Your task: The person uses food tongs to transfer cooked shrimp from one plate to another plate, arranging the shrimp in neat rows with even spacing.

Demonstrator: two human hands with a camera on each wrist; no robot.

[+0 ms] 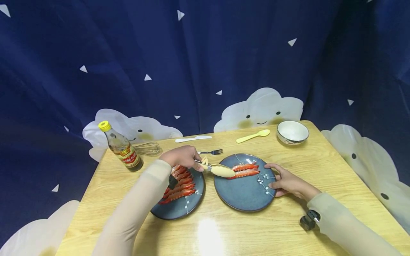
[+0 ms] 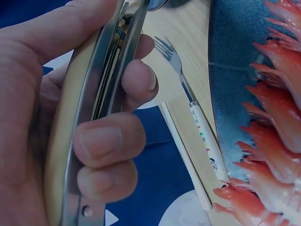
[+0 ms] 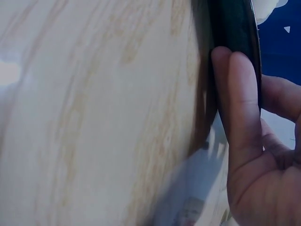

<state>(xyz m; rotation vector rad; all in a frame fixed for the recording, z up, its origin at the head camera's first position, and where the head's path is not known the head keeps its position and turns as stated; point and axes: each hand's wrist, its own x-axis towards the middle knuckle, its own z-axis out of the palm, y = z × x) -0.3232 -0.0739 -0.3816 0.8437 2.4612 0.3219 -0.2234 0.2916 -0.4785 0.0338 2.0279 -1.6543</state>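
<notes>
The left hand (image 1: 184, 157) grips cream-tipped metal tongs (image 1: 222, 171), tips at two red prawns (image 1: 247, 173) on a round blue ceramic plate (image 1: 243, 195) whose rim the right hand (image 1: 289, 183) pinches. Beneath the left hand, a matching plate (image 1: 174, 212) holds more. Only the left-wrist view shows a fork's white handle (image 2: 205, 136) fully.

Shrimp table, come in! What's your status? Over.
Left grip holds tongs. Right grip pinches rim of right plate. Two shrimp there, tong tips at their left ends. Nothing visibly in the way.

Dining area: table (image 1: 243, 231), 2 plates (image 1: 245, 197)
</notes>
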